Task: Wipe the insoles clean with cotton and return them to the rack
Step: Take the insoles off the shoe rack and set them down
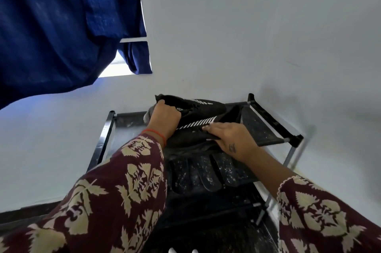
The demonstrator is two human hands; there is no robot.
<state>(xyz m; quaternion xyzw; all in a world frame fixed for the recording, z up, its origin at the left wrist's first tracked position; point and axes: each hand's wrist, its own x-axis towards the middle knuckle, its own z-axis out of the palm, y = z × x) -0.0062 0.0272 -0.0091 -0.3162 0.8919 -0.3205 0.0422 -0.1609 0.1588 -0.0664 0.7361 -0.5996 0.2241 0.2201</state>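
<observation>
While the left hand (165, 116) curls over the heel end of a black shoe (198, 114) at the far left of the shoe rack's (274, 129) top shelf, its fingers (161, 102) are bent tightly round the shoe's collar, gripping it, and something pale grey-white, too hidden to name, shows just under the hand at its left side. The right hand (231, 139) lies lower and to the right with its fingers nearly straight and close together, the fingertips (206, 128) pressed flat on the dark side of the shoe just below a row of white stripes; it grips nothing, only touches. The shoe rests tilted on the top shelf, toe towards the far right corner, heel towards the far left post. On the shelf below, just beneath the right wrist, lie dark insoles (206, 172) side by side, speckled with pale flecks, toes pointing towards the near edge; they are apart from both hands and touched by neither. Both arms wear maroon sleeves (123, 186) with a cream leaf print, and an orange thread (158, 133) circles the left wrist. A blue curtain (61, 26) hangs against the white wall (247, 26) at upper left.
</observation>
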